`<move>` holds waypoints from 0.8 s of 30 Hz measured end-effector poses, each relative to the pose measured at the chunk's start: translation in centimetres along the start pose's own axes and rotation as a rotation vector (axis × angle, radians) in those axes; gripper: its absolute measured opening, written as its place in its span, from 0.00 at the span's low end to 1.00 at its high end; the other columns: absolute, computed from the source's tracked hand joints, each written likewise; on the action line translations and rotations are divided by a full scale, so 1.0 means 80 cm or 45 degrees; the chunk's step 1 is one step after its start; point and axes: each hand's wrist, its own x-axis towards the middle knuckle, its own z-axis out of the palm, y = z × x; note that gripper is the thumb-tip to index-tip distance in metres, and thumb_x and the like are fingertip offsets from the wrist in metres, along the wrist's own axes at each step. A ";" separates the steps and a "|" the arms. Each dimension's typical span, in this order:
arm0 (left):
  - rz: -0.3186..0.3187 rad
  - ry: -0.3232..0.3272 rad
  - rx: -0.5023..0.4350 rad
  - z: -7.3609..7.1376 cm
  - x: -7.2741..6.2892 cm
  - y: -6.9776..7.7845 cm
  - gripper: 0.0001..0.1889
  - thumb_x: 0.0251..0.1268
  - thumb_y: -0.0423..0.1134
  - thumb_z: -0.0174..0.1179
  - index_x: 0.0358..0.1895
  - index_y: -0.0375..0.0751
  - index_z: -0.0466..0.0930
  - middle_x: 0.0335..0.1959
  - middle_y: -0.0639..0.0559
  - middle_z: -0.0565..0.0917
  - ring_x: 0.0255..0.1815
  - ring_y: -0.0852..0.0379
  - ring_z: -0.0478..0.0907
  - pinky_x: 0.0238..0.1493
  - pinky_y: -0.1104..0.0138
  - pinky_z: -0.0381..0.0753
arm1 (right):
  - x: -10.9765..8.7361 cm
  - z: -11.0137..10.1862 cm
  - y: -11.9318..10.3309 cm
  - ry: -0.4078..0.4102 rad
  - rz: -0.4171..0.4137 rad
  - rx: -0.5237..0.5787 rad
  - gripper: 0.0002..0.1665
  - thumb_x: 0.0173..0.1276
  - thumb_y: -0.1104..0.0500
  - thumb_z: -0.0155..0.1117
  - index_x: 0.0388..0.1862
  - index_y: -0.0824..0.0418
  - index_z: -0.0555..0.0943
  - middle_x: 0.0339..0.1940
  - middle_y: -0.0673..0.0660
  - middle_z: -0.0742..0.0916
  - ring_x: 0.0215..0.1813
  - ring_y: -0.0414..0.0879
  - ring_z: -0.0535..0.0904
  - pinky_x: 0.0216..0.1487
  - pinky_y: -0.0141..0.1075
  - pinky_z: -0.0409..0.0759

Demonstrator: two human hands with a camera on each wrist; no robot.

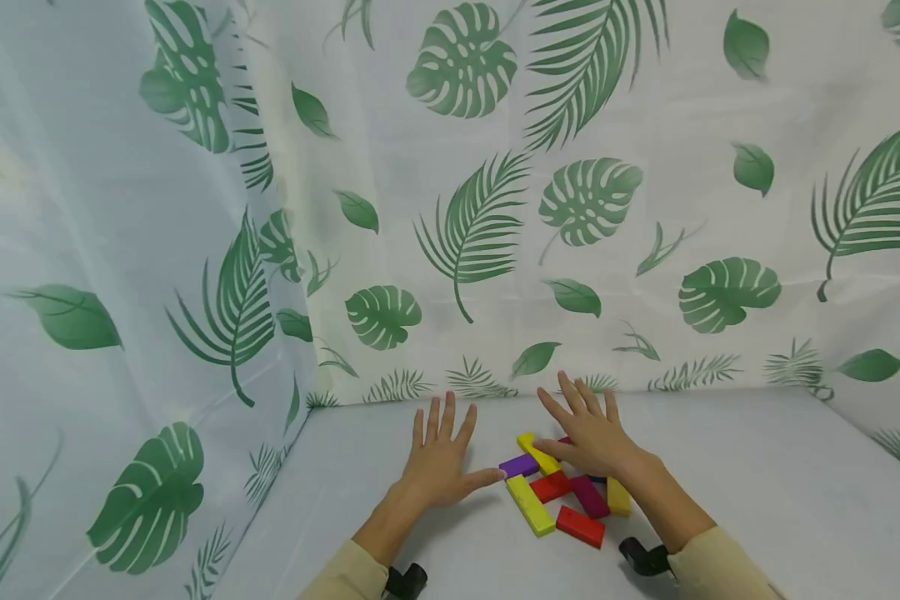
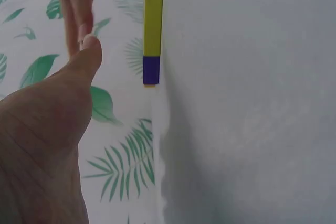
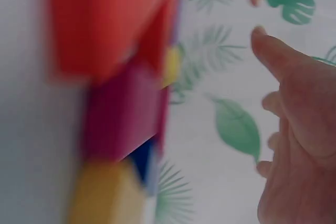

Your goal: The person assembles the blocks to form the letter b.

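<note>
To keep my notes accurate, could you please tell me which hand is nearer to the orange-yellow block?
Right. The right hand hovers just beyond the orange-yellow block; the left hand is farther away, across the other blocks.

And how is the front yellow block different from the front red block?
The front yellow block is bright yellow, while the front red block is red. In the head view, the yellow one looks longer than the red one. The yellow one points more forward; the red one lies more crosswise. Both lie on the white table.
</note>
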 end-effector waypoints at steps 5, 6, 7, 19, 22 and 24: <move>0.063 -0.022 0.053 -0.003 -0.006 0.008 0.59 0.59 0.86 0.45 0.87 0.56 0.42 0.87 0.44 0.28 0.87 0.39 0.26 0.83 0.36 0.32 | 0.018 -0.015 -0.018 -0.019 -0.037 0.051 0.53 0.69 0.32 0.64 0.85 0.52 0.60 0.87 0.69 0.54 0.83 0.74 0.48 0.76 0.76 0.28; 0.077 -0.028 0.058 -0.004 -0.008 0.010 0.59 0.59 0.86 0.45 0.87 0.56 0.42 0.87 0.44 0.29 0.87 0.39 0.26 0.82 0.36 0.32 | 0.020 -0.017 -0.021 -0.007 -0.052 0.063 0.52 0.69 0.32 0.65 0.85 0.52 0.60 0.87 0.68 0.53 0.84 0.74 0.48 0.76 0.75 0.28; 0.093 -0.039 0.062 -0.005 -0.010 0.011 0.59 0.59 0.86 0.45 0.87 0.57 0.42 0.87 0.44 0.30 0.87 0.39 0.27 0.82 0.35 0.32 | 0.023 -0.018 -0.024 0.017 -0.076 0.070 0.52 0.69 0.33 0.65 0.85 0.52 0.60 0.87 0.68 0.54 0.84 0.74 0.49 0.77 0.75 0.28; 0.618 -0.373 -0.203 -0.019 -0.040 0.039 0.44 0.70 0.72 0.54 0.83 0.56 0.59 0.84 0.52 0.61 0.85 0.54 0.56 0.80 0.44 0.61 | 0.019 0.012 -0.032 0.085 -0.293 0.158 0.41 0.72 0.44 0.70 0.80 0.53 0.70 0.79 0.58 0.75 0.78 0.59 0.70 0.78 0.68 0.57; 0.646 -0.453 -0.188 -0.020 -0.042 0.047 0.42 0.71 0.70 0.55 0.82 0.56 0.61 0.84 0.53 0.60 0.85 0.56 0.56 0.80 0.46 0.63 | 0.012 0.020 -0.029 -0.060 -0.258 0.208 0.34 0.75 0.47 0.67 0.76 0.54 0.75 0.72 0.55 0.82 0.74 0.58 0.75 0.77 0.66 0.61; 0.649 -0.484 -0.167 -0.020 -0.042 0.049 0.41 0.70 0.70 0.56 0.82 0.56 0.63 0.84 0.53 0.60 0.85 0.57 0.55 0.80 0.47 0.64 | 0.009 0.023 -0.028 -0.138 -0.245 0.238 0.30 0.76 0.48 0.65 0.74 0.54 0.76 0.71 0.55 0.83 0.73 0.58 0.76 0.77 0.67 0.61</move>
